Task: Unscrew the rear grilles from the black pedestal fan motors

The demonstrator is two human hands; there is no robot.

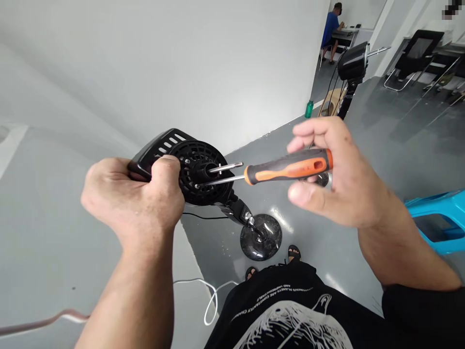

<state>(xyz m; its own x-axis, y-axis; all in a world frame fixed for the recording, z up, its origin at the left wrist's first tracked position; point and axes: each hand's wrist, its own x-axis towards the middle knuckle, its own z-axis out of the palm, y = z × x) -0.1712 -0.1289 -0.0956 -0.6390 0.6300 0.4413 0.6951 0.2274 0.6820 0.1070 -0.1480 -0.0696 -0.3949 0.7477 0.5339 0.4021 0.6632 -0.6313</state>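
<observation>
My left hand [136,198] is wrapped round the black motor housing of a stand fan [170,138], thumb over its ribbed front plate. A bare metal shaft [230,166] sticks out of the plate's middle. My right hand [336,179] has the orange and dark grey handle of a screwdriver [286,166] loosely between fingers and thumb, its butt against the palm. The blade's tip meets a screw [197,186] low on the plate. Below the housing, the fan's neck leads down to a round, glossy black base [260,237] on the floor.
Another fan motor on a stand [353,63] is at the upper right, near a green bottle [309,109]. A blue plastic stool [441,208] stands at the right. A white cable [210,295] hangs at the lower left. A person in blue [330,29] sits at a far desk.
</observation>
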